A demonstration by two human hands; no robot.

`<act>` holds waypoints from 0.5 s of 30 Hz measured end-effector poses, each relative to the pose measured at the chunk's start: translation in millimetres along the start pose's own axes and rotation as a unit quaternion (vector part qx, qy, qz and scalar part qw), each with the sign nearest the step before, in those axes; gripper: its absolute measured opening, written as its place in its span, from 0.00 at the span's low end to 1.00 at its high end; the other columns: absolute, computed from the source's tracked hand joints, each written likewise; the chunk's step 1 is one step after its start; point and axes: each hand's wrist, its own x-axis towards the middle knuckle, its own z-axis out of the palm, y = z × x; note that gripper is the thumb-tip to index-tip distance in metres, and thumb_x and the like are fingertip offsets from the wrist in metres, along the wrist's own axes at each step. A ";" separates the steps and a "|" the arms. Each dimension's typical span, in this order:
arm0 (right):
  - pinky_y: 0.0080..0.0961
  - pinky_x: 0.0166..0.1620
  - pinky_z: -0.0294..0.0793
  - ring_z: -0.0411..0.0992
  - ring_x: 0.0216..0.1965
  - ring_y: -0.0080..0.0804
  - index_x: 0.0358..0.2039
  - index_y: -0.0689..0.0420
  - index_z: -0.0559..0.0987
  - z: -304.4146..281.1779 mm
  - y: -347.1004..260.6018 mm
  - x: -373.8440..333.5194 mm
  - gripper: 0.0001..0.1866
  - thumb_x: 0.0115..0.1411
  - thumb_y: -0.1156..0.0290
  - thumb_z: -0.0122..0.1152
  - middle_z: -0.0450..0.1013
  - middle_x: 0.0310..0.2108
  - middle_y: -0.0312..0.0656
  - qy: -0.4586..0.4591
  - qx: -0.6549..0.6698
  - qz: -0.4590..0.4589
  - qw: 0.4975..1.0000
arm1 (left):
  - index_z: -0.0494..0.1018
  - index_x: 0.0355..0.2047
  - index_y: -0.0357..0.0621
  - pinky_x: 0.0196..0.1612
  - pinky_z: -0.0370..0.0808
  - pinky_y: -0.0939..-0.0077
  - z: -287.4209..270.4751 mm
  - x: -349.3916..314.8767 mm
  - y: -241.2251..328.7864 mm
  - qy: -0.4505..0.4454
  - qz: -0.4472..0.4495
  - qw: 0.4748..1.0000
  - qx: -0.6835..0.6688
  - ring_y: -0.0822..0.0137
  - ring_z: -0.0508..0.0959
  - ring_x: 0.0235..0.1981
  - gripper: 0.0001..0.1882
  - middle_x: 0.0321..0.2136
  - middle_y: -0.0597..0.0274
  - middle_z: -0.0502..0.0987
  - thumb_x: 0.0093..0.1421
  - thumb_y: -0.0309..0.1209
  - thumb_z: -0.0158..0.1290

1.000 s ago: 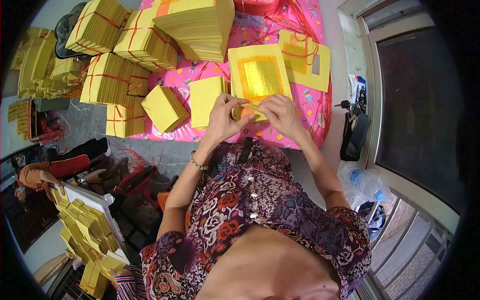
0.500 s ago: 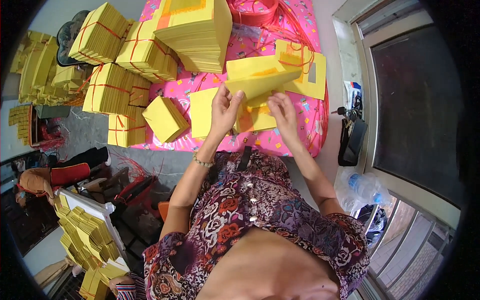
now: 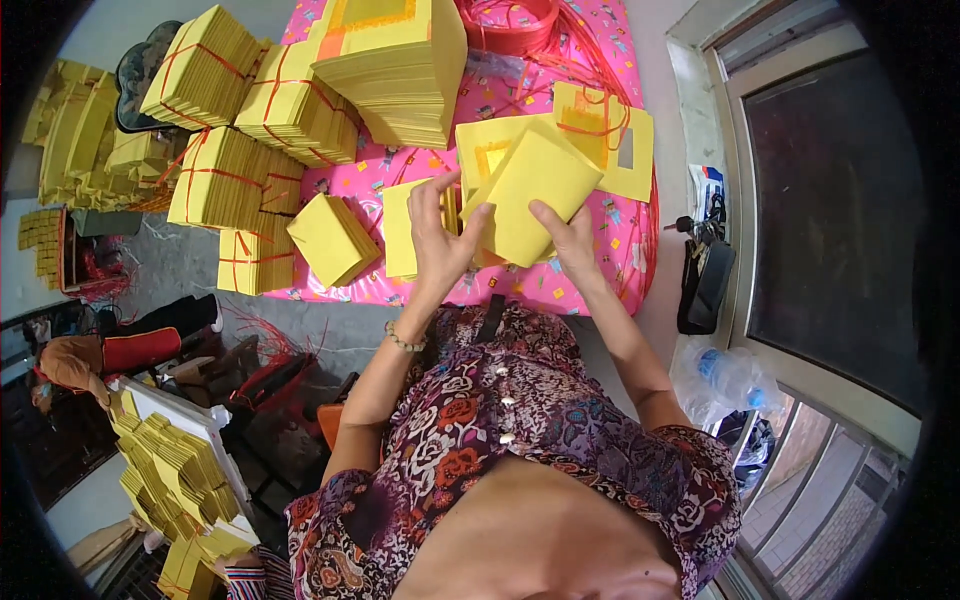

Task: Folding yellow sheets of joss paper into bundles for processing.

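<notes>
A folded yellow paper sheet [image 3: 540, 190] is tilted over the pink table, its plain face turned up. My right hand [image 3: 572, 242] grips its lower right edge, thumb on top and fingers underneath. At the sheet's left edge is my left hand [image 3: 440, 235], fingers apart and thumb close to the paper. Below the hands lie more yellow sheets [image 3: 484, 150] with orange markings, partly covered. A small yellow stack [image 3: 402, 225] sits just left of my left hand, and a sheet with a grey window [image 3: 628, 150] lies to the right.
Tied yellow bundles [image 3: 215, 175] and a tall stack [image 3: 405, 95] fill the table's left and back. Red plastic strapping [image 3: 510, 30] is coiled at the far edge. Keys [image 3: 690, 225] and a black case [image 3: 706, 285] lie right, near plastic bottles [image 3: 735, 375]. Another person [image 3: 75, 360] is at left.
The yellow sheet has swung from nearly edge-on to face-up and come nearer to me. My right hand has taken hold of it, while my left hand's fingers have loosened and spread.
</notes>
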 end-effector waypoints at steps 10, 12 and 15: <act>0.24 0.42 0.73 0.74 0.40 0.27 0.47 0.64 0.70 12.6 -17.9 -9.9 0.21 0.57 0.67 0.61 0.74 0.40 0.43 -0.042 -0.092 -0.061 0.993 | 0.51 0.60 0.37 0.55 0.64 0.74 11.4 3.2 10.1 -0.205 -0.101 0.894 -0.386 0.68 0.67 0.53 0.30 0.51 0.53 0.67 0.62 0.30 0.51; 0.23 0.42 0.73 0.73 0.39 0.26 0.47 0.64 0.70 14.9 -17.0 -8.9 0.20 0.58 0.67 0.60 0.74 0.39 0.43 -0.021 -0.084 -0.070 0.994 | 0.51 0.60 0.35 0.55 0.64 0.74 15.0 -2.5 13.1 -0.206 -0.104 0.893 -0.387 0.68 0.67 0.53 0.29 0.51 0.54 0.67 0.63 0.30 0.50; 0.22 0.41 0.73 0.73 0.38 0.26 0.48 0.64 0.70 18.4 -19.2 -9.7 0.19 0.59 0.67 0.58 0.74 0.39 0.43 0.009 -0.066 -0.067 0.996 | 0.52 0.59 0.35 0.55 0.64 0.74 18.5 -6.4 15.3 -0.188 -0.131 0.865 -0.447 0.69 0.67 0.53 0.28 0.51 0.54 0.67 0.63 0.29 0.49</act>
